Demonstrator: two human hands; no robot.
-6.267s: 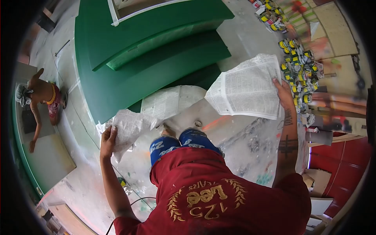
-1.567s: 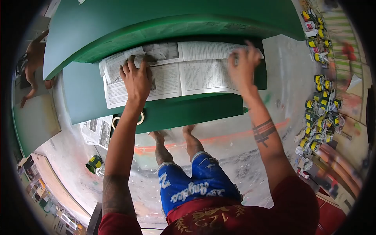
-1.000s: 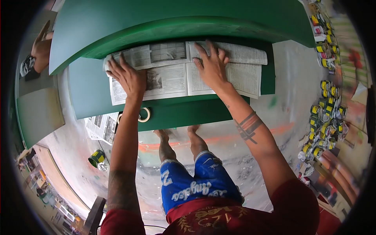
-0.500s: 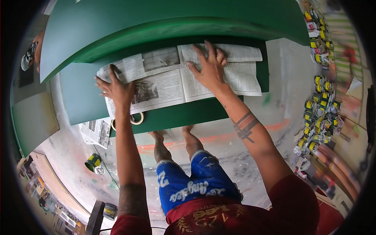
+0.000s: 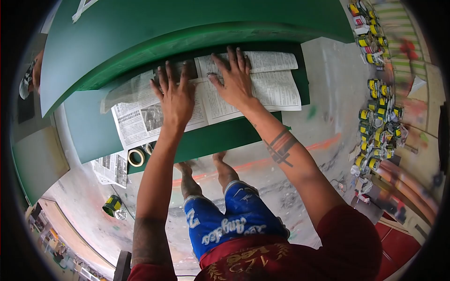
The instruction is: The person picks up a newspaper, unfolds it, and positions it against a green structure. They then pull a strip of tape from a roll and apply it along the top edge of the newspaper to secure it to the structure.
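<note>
- Left hand (image 5: 176,96): lying open and flat, fingers spread toward 12 o'clock, pressing the newspaper (image 5: 276,86) down; no closed grip.
- Right hand (image 5: 234,82): likewise lying open, palm down at 3 o'clock of the left hand, holding the middle sheets flat.
- The newspaper is covering the green step (image 5: 89,131) just below the curved green overhang (image 5: 187,33), its upper edge tucked against that overhang, apparently so the step is shielded.
- A roll of masking tape (image 5: 136,157) is resting at 7 o'clock of the left hand, on the step's lower edge.
- Loose newspaper sheets (image 5: 108,169) and a small can (image 5: 112,205) are lying on the floor at 7 o'clock.
- Paint cans (image 5: 377,117) are standing in a cluster on the floor at 3 o'clock.
</note>
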